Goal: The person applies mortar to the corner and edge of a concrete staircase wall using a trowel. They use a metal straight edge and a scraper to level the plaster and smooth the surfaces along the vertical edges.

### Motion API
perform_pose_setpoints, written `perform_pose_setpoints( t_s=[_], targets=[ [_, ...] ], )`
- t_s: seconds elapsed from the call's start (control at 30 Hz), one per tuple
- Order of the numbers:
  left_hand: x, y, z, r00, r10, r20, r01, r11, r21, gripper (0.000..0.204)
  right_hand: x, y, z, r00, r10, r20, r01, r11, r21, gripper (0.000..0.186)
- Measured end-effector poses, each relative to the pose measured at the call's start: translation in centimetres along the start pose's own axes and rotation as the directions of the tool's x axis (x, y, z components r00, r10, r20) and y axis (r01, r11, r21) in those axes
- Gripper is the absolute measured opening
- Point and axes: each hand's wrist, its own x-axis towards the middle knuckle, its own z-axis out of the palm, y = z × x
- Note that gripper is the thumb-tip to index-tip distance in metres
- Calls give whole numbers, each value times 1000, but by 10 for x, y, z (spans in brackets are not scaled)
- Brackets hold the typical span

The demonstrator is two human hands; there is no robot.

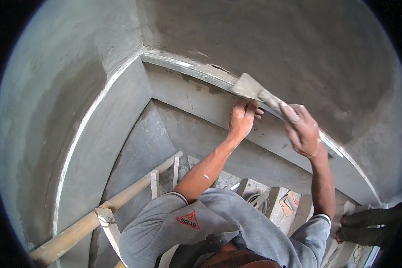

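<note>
My right hand (304, 131) is closed round the handle of a plaster-caked putty knife (247, 86). Its wide pale blade lies over a long straightedge (201, 75), at the upper edge of a grey plastered ledge. My left hand (242, 119) is just below the blade, with its fingers curled up against the straightedge's lower side; the fingertips are partly hidden. Both hands carry whitish smears. Beyond the straightedge, a broad dark patch of damp-looking plaster (330, 85) covers the wall.
A bamboo pole rail (71, 230) with wooden uprights runs along the lower left. Below me are wooden planks with cables and an orange-edged tool (289, 203). Another person's legs (373, 228) stand at the lower right. Walls meet in a corner at upper left.
</note>
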Motion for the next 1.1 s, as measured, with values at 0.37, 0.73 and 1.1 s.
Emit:
perform_pose_setpoints(
  t_s=[0.37,0.73,1.1],
  targets=[
    [1,-12,-6,996,84,-29,-79,985,155,24,2,2,2,990,17,141,-38,989,143,47],
    [-2,9,4,996,88,-15,-87,994,62,30,99,2,35,985,-92,145,83,995,62,42],
    [-1,1,4,999,-36,-36,35,999,-17,27,106,4,-7,920,-23,391,45,998,-47,46]
  ],
)
